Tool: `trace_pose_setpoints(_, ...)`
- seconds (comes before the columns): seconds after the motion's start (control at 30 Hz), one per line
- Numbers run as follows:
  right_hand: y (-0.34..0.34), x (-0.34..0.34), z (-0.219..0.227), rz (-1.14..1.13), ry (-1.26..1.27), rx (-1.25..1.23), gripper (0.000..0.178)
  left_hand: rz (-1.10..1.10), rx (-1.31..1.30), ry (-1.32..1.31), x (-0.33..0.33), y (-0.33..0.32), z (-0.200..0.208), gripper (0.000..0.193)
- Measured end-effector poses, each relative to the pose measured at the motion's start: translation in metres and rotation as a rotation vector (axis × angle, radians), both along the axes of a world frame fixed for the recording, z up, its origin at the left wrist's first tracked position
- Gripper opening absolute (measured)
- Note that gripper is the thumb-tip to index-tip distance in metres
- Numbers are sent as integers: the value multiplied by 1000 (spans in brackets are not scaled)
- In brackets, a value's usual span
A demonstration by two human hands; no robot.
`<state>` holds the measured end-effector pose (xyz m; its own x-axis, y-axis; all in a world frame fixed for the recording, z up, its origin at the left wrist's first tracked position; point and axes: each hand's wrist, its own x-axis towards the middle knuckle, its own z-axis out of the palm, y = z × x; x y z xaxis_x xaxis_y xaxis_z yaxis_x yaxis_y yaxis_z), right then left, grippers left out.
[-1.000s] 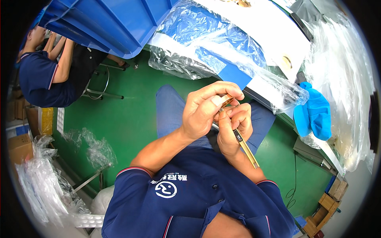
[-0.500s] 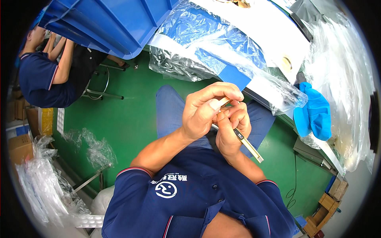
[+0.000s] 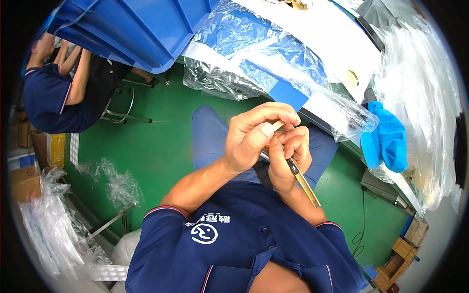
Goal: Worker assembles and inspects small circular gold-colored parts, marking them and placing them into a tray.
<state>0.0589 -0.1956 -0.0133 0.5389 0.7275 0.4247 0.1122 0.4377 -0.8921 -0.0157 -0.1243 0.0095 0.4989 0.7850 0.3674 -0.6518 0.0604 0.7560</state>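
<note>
Over my lap, both hands are close together with the fingertips nearly meeting. My left hand (image 3: 246,139) pinches a small gold-coloured part (image 3: 278,125) between thumb and fingers; most of it is hidden. My right hand (image 3: 288,158) is closed round a slim utility knife (image 3: 306,186) with a gold body and a black slider. The knife's rear end slants down toward my right forearm. Its front end is hidden among the fingers, beside the gold-coloured part.
Ahead lies a worktop with clear plastic film (image 3: 254,44), a white sheet (image 3: 322,36) and a round gold piece (image 3: 351,78). A blue crate (image 3: 141,29) stands far left, a blue cap (image 3: 386,139) hangs right. Another person (image 3: 53,95) sits at left.
The utility knife has turned slightly in my right hand, its rear end now lower. My right hand has shifted a little to the right; my left hand stays nearly still.
</note>
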Motion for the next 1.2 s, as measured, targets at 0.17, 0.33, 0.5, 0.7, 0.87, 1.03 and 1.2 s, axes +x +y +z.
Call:
trace_pose_setpoints(0.17, 1, 2, 0, 12, -56, 8, 30, -27, 57, 47, -3, 4, -3, 39)
trace_pose_setpoints(0.33, 2, -1, 1, 52, 110, 50, 29, -6, 17, 5, 0, 1, 1, 30)
trace_pose_setpoints(0.5, 2, 0, 3, 56, 114, 52, 28, -7, 20, 35, -1, 2, 1, 29)
trace_pose_setpoints(0.7, 1, 2, 2, 36, 34, 6, 29, -32, 31, 63, -3, 3, -2, 38)
trace_pose_setpoints(0.87, 2, 3, 2, 63, 48, -1, 30, -35, 16, 20, -2, 3, -2, 33)
trace_pose_setpoints(1.03, 2, 3, 0, 93, 88, 13, 30, -29, 22, -17, -1, 4, -5, 31)
trace_pose_setpoints(1.2, 0, 0, 6, 215, 505, 41, 30, -36, 91, -32, 2, 10, -9, 38)
